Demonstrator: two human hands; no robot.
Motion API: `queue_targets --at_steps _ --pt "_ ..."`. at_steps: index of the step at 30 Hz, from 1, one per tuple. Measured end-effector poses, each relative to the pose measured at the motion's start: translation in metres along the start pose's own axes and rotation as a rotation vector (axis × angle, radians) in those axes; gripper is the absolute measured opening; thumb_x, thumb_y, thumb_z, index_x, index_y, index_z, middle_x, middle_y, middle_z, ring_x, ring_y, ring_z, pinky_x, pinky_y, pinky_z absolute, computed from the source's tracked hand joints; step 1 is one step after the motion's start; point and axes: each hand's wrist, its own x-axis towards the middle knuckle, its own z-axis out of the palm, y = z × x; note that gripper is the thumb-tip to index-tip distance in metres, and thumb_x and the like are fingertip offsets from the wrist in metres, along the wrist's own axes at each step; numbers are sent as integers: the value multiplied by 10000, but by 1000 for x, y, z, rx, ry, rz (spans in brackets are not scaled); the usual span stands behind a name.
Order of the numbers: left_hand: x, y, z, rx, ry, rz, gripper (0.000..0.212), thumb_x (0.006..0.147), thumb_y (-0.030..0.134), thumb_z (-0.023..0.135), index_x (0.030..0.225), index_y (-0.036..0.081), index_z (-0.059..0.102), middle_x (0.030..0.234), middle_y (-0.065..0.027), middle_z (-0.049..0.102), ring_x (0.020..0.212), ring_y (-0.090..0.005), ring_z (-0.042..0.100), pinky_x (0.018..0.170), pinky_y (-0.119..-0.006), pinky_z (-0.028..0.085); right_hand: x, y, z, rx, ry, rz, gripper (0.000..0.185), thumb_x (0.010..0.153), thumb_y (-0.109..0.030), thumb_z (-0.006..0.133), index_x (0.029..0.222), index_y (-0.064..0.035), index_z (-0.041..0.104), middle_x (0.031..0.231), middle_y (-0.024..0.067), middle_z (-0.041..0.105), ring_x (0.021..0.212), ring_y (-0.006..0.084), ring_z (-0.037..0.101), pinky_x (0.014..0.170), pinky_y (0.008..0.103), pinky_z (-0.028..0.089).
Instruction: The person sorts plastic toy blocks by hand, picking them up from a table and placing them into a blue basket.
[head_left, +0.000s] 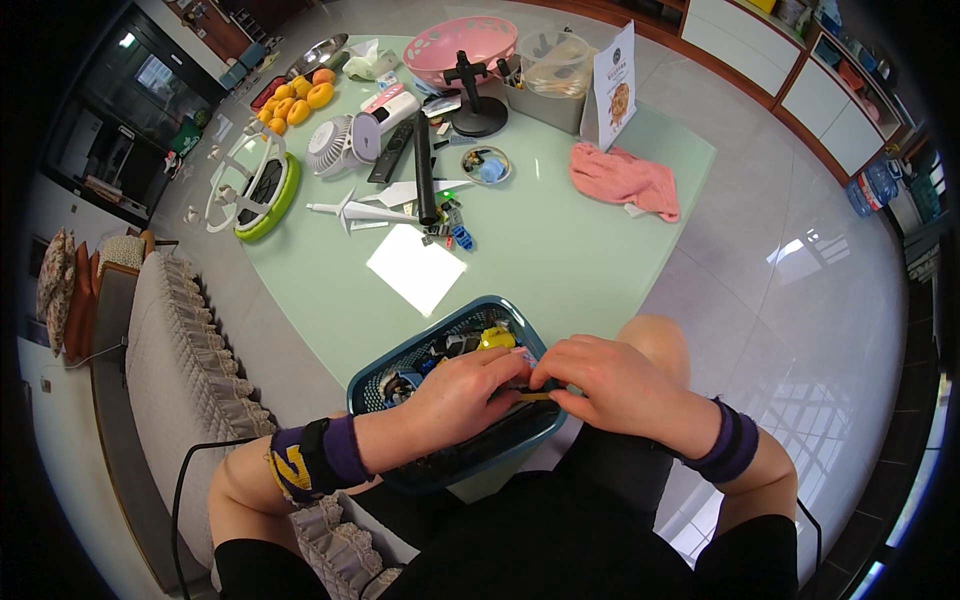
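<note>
A dark teal plastic basket (457, 322) sits at the near edge of the glass-topped table (540, 247), with assorted small toy parts inside, among them a yellow piece (496, 338). Over the basket, my left hand (476, 382) and my right hand (600, 379) are close together. A thin yellow strip (534, 397) spans between their fingertips, pinched at both ends. Some pinkish piece shows just behind the fingers, partly covered by them. The basket's near contents are dark and hard to make out.
Beyond the basket lie a white square sheet (417, 268), small toy bricks with a blue toy piece (462, 238), a black tube (424, 169) and white plastic parts (349, 212). A pink cloth (626, 180) lies at the right; a pink basket (461, 49) stands farther back.
</note>
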Motion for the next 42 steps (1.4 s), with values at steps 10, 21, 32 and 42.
queue_targets --at_steps 10,21,32,42 --pt "7 -9 -35 25 167 -13 224 800 -21 703 1004 47 638 900 -80 648 810 -231 665 701 -329 538 24 1 -18 33 61 -17 208 799 -68 678 1001 -97 637 920 76 627 857 267 631 751 363 518" --pt "26 -108 -65 161 312 -272 280 833 6 669 1107 57 646 997 -94 664 818 -240 669 729 -344 547 113 61 -28 -9 -18 85 236 795 -104 674 1030 -81 663 958 96 668 814 239 672 748 366 532" --pt "45 -171 -59 411 312 -203 320 817 44 675 1133 73 637 915 -96 662 781 -275 652 685 -395 524 191 111 11 -277 -104 152 297 780 -169 703 1064 -91 667 998 109 650 912 281 651 802 398 527" --pt "56 -189 -58 603 284 -308 207 822 132 664 1028 118 653 892 -59 647 851 -283 649 694 -411 533 234 117 30 -446 -20 234 284 741 -223 752 972 -75 680 967 104 664 910 306 661 761 418 545"
